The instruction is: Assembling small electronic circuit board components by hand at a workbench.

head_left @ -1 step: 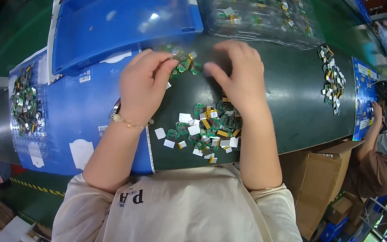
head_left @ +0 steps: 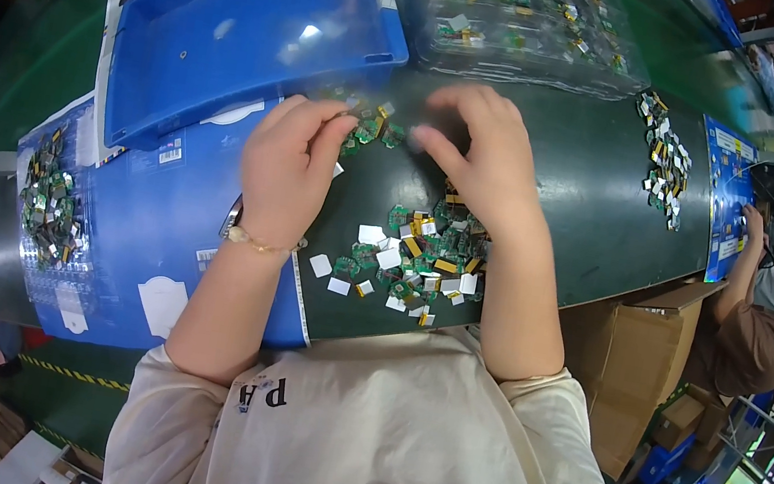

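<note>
Lying on the dark green table (head_left: pixel 604 211) between both hands, in a small cluster of circuit boards (head_left: pixel 376 131): just beside the thumb and forefinger of the left hand (head_left: pixel 292 151), and near the thumb of the right hand (head_left: pixel 491 162), with actual contact on that side impossible to tell. Spread closer to the body, between the forearms and partly hidden by the right one, in a larger pile of circuit boards (head_left: pixel 419 262) mixed with white and gold-coloured pieces. Held at the left with thumb and forefinger tips almost together, other fingers curled in toward the palm; too small there to tell of any part pinched. Held at the right well open, with thumb and fingers parted in a wide curve facing the left hand, blurred at the tips, and without any part visible in the grasp. Stretched forward from the body with both forearms angled slightly inward, backs of the hands turned up and outward, and a beaded bracelet (head_left: pixel 261 244) around the left wrist. Placed beyond the left hand, a blue tray (head_left: pixel 235 51); beyond the right, stacked clear trays (head_left: pixel 535 75) containing more boards.
</note>
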Motion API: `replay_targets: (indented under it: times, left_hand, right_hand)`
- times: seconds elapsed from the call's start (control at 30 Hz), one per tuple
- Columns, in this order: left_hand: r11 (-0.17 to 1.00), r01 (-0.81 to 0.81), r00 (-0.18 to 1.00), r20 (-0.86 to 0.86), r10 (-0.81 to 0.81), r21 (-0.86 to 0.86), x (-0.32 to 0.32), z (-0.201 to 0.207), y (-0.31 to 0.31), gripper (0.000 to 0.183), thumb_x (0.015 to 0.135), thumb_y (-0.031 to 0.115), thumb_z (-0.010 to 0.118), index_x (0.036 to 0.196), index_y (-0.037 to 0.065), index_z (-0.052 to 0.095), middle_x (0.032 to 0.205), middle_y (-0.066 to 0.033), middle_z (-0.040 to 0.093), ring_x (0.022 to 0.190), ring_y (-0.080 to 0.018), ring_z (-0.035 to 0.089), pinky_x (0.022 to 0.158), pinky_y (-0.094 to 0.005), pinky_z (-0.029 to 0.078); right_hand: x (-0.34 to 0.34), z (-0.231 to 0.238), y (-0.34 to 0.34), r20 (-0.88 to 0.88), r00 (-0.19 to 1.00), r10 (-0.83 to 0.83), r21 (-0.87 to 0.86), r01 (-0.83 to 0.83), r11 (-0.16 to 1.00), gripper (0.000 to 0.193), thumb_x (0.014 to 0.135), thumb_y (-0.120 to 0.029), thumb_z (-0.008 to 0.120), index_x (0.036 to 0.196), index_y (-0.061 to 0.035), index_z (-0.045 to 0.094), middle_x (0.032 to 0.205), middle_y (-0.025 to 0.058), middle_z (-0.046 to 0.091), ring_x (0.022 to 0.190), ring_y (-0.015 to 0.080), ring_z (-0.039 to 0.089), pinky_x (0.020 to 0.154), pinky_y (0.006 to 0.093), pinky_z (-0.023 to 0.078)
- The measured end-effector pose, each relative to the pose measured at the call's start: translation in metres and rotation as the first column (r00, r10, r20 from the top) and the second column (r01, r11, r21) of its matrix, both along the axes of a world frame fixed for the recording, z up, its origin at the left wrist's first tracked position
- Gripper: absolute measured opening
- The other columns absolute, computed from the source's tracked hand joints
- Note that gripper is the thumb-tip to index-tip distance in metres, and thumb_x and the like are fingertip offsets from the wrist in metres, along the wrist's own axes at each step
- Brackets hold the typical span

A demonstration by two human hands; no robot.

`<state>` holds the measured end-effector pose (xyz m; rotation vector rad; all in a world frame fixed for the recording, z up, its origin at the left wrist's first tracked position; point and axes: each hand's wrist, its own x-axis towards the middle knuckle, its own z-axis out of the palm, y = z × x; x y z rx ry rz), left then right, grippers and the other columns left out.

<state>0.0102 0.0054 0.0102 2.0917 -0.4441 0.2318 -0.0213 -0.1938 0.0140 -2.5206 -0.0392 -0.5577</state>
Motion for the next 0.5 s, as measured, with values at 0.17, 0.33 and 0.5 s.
replay_targets:
  times: [0.17,0.33,0.5]
  left_hand:
    - [1.000,-0.014,0.979,0.202,0.009,0.023,0.006,-0.008,0.001,0.010,0.078,0.006,0.065,0.088,0.005,0.065,0.082,-0.0084,0.059,0.076,-0.0253,0.057,0.067,-0.0315,0.046]
    - [0.996,-0.033,0.956,0.293,0.007,0.083,0.011,-0.010,0.000,0.015,0.079,0.005,0.062,0.093,0.007,0.066,0.092,-0.0084,0.062,0.083,-0.0257,0.059,0.073,-0.0330,0.047]
    - [0.996,0.081,0.979,0.191,-0.071,-0.043,0.001,-0.001,-0.002,0.017,0.080,0.003,0.059,0.094,0.007,0.066,0.090,-0.0085,0.063,0.081,-0.0247,0.060,0.070,-0.0323,0.048]
  right_hand:
    - [-0.026,0.024,0.016,-0.316,0.841,0.439,0.004,-0.461,0.887,0.012,0.069,-0.015,0.070,0.078,-0.0090,0.065,0.080,0.0054,0.062,0.080,0.0261,0.058,0.072,0.0374,0.045]
    - [-0.040,0.017,0.042,-0.424,0.812,0.402,-0.102,-0.483,0.869,0.017,0.068,-0.020,0.072,0.081,-0.0119,0.062,0.079,0.0040,0.057,0.084,0.0256,0.056,0.071,0.0383,0.043]
    - [-0.038,0.016,0.032,-0.380,0.785,0.490,-0.007,-0.532,0.847,0.019,0.068,-0.018,0.073,0.080,-0.0109,0.060,0.079,0.0043,0.057,0.079,0.0246,0.056,0.066,0.0354,0.043]
